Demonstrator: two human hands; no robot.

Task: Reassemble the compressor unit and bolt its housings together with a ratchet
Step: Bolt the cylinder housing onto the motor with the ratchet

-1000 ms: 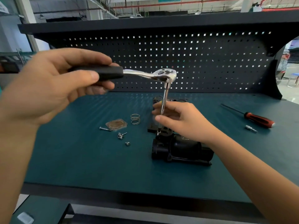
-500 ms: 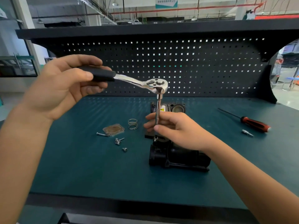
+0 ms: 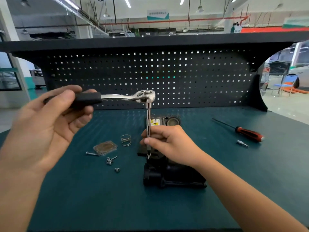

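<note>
A black compressor unit (image 3: 173, 174) lies on the green bench (image 3: 83, 198), near the middle. My left hand (image 3: 50, 124) grips the black handle of a chrome ratchet (image 3: 133, 97) held level above the bench. A long extension bar (image 3: 148, 124) drops from the ratchet head to the top of the compressor. My right hand (image 3: 168, 144) pinches the lower end of that bar just above the housing. The bar's tip is partly hidden by my fingers. A second black housing part (image 3: 167, 120) with a yellow label sits behind my right hand.
Left of the compressor lie a coil spring (image 3: 126, 140), a thin gasket plate (image 3: 105, 147), a long screw (image 3: 92, 154) and several small bolts (image 3: 111, 160). A red-handled screwdriver (image 3: 245, 131) and a small bit (image 3: 242, 143) lie at the right. A black pegboard (image 3: 184, 77) closes the back.
The ratchet handle has swung a little towards me and level, with my left hand following. My right hand has kept its hold low on the bar. The camera has tilted up.
</note>
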